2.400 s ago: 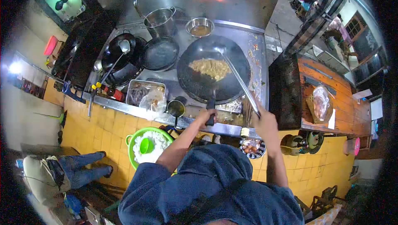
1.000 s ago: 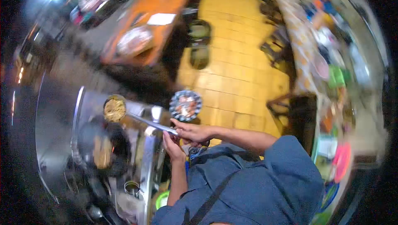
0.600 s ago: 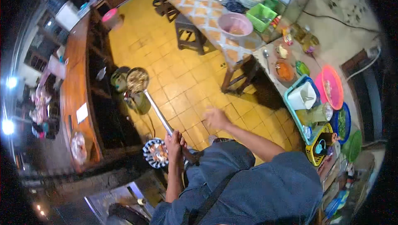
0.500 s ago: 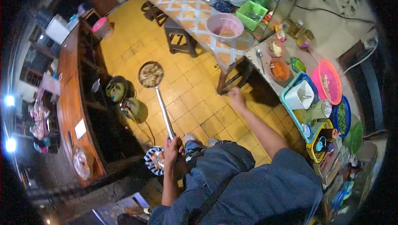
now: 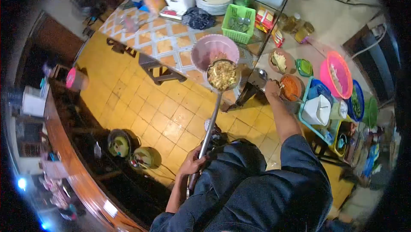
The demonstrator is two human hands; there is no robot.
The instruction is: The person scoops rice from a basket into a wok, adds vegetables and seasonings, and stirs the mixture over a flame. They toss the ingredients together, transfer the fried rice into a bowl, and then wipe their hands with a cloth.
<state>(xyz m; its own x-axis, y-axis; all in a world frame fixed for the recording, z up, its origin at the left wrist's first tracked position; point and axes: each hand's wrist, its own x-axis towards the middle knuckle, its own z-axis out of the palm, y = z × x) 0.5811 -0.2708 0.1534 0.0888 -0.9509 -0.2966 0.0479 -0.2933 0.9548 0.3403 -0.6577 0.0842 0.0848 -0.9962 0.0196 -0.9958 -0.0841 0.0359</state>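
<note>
My left hand [image 5: 192,162] grips the long metal handle of a ladle [image 5: 210,131]. Its round head, full of chopped brownish food [image 5: 222,76], is over the near edge of a pink basin [image 5: 201,51] on the tiled-pattern table. My right hand [image 5: 272,90] is closed around the handle of a metal spoon [image 5: 258,78], whose bowl points left over the table corner. Right beside that hand stands a bowl of orange-red paste [image 5: 291,87]. Behind it is a bowl with pale pieces [image 5: 278,61].
A green basket [image 5: 238,23] and stacked plates [image 5: 214,2] stand farther back. On the right are a bright pink basin [image 5: 336,74] and a teal tray [image 5: 309,125] with a white container. A stool [image 5: 159,70] and green gas cylinders [image 5: 146,157] are on the floor.
The ladle has moved from above the floor to the pink basin. My right hand has reached forward to the counter and taken hold of the spoon. The view has shifted towards the table.
</note>
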